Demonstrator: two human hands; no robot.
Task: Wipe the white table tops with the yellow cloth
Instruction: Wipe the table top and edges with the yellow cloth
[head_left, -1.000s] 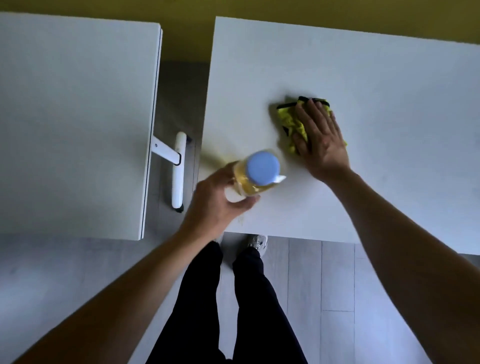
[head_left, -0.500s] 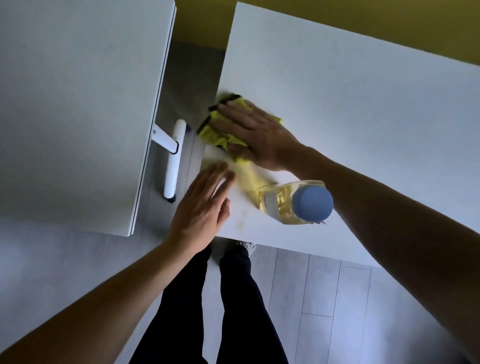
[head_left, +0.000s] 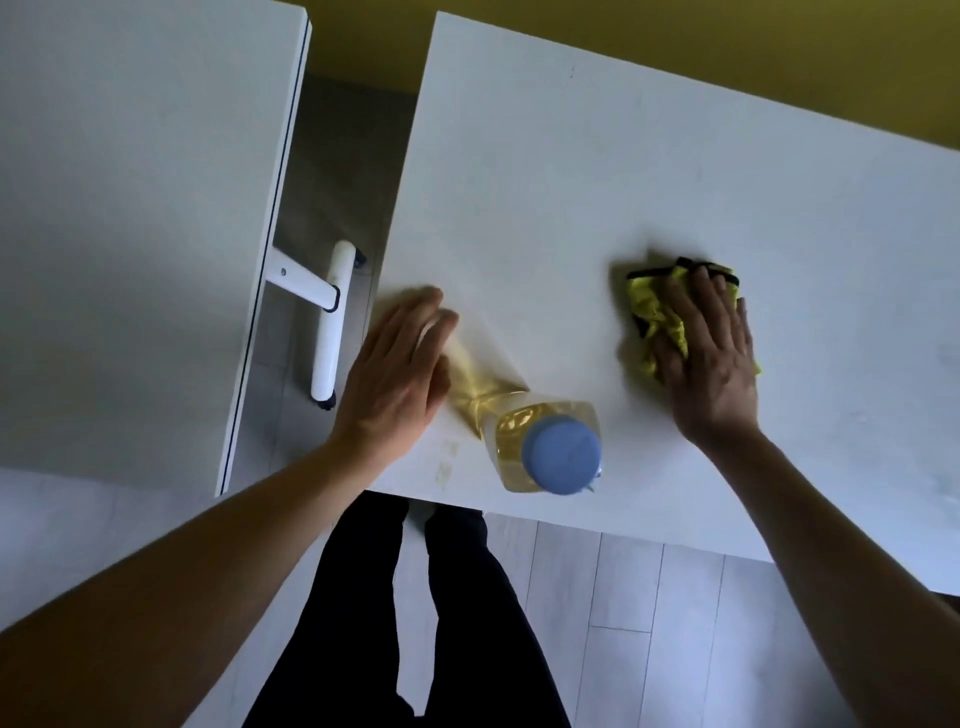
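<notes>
My right hand (head_left: 711, 358) lies flat with spread fingers on a crumpled yellow cloth (head_left: 649, 306) with a black edge, pressing it onto the right white table top (head_left: 649, 171). My left hand (head_left: 397, 374) rests flat with straight fingers on the same table near its left front corner, holding nothing. A second white table top (head_left: 130, 218) stands to the left, across a narrow gap.
A clear bottle of yellow liquid with a blue cap (head_left: 550, 452) stands near the front edge between my hands. A white table leg (head_left: 327, 322) shows in the gap. My dark-trousered legs (head_left: 415, 623) stand on the grey plank floor. A yellow wall (head_left: 675, 36) runs behind.
My right hand slid the cloth from the table's left edge to the right of the bottle. My left hand, which let go of the bottle a second ago, stays flat on the table.
</notes>
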